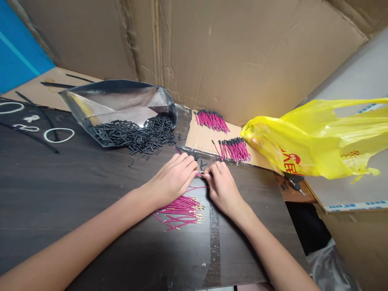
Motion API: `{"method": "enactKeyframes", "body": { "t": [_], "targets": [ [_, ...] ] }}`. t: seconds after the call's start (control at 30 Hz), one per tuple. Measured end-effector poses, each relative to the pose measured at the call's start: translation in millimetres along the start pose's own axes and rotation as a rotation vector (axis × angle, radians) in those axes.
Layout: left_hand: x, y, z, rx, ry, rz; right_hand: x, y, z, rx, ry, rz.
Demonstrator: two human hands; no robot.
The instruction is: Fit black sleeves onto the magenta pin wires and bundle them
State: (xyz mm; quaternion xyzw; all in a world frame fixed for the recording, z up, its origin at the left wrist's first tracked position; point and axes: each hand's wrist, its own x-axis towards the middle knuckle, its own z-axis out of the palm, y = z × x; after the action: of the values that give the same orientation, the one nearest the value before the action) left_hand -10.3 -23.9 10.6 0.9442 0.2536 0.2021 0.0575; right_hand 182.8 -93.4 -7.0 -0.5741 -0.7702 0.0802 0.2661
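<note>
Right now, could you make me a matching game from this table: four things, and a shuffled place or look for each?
1. Short black tubes
2. Yellow bag
3. Black-tipped pink wires
4. Pink wires with bare shiny ends

A. Lying on brown cardboard
B. Bunched beside the left wrist
C. Spilling from an open silvery bag
D. Printed in red

Pairs: 1-C, 2-D, 3-A, 4-B

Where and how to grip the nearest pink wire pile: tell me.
Probably best across the middle of the pink wire pile, from the near side: the wires lie roughly sideways, metallic tips point right, and the left hand crowds its far left.
</note>
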Motion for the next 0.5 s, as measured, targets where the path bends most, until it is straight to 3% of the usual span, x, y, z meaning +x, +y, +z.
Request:
{"method": "enactKeyframes", "body": {
  "t": [0.23, 0.5],
  "targets": [
    [-0.5, 1.5, -4.0, -0.092, 0.03, 0.013, -2.2, -8.4, -1.0, 0.419, 0.153, 0.115],
    [0.0, -0.4, -4.2, -0.067, 0.061, -0.046, -4.4, -6.6, -2.9, 0.758, 0.157, 0.239]
  ]
}}
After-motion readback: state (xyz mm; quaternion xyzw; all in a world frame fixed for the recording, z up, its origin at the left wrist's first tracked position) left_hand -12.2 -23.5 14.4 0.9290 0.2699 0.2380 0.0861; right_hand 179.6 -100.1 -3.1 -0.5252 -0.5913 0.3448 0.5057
